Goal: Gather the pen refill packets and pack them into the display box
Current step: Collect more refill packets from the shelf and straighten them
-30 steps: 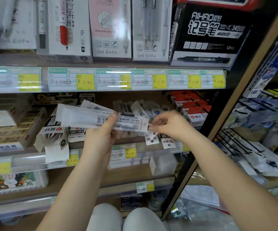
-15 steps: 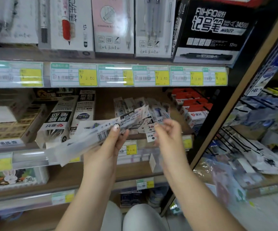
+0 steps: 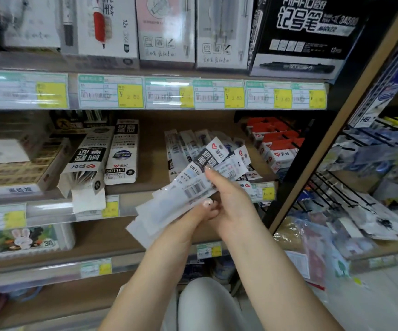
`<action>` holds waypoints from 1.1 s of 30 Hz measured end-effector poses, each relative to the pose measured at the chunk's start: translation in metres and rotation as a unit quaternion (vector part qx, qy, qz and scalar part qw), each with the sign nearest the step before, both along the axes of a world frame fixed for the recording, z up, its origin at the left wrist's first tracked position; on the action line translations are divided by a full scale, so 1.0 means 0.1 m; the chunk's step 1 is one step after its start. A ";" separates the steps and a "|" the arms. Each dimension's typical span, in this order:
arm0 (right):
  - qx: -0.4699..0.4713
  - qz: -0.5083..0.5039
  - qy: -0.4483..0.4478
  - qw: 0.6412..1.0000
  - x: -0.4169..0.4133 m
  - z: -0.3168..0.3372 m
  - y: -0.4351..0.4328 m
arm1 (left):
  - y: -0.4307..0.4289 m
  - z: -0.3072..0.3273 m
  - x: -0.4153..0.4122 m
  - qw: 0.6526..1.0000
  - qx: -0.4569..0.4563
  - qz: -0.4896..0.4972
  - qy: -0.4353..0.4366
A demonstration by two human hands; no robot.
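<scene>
Now right hand (image 3: 232, 199) back on packets (image 3: 186, 191)

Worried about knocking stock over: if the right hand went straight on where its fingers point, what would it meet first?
Past the bundle of packets it holds, the right hand points up-left into the shelf, so probably the loose refill packets lying there; depth is unclear.

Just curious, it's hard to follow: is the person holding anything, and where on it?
Yes, a bundle of pen refill packets, gripped by the left hand and right hand together around its middle, near the barcodes.
</scene>
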State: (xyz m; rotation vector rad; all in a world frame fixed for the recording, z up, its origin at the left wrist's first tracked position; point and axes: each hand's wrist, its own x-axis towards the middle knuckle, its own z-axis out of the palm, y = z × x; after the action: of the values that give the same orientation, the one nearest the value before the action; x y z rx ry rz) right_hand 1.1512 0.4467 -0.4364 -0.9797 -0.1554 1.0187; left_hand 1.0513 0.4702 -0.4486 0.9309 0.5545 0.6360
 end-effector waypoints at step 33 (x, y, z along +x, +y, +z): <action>-0.013 0.044 -0.282 0.958 -0.03 0.00 -0.25 | 0.14 -0.23 -0.36 0.965 0.182 -0.131 0.136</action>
State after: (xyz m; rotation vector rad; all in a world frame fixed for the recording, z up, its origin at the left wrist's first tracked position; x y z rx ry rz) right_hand 1.1482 0.4216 -0.4366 -1.2794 -0.6631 0.7976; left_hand 1.0156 0.4839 -0.4719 1.4263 0.5532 0.3764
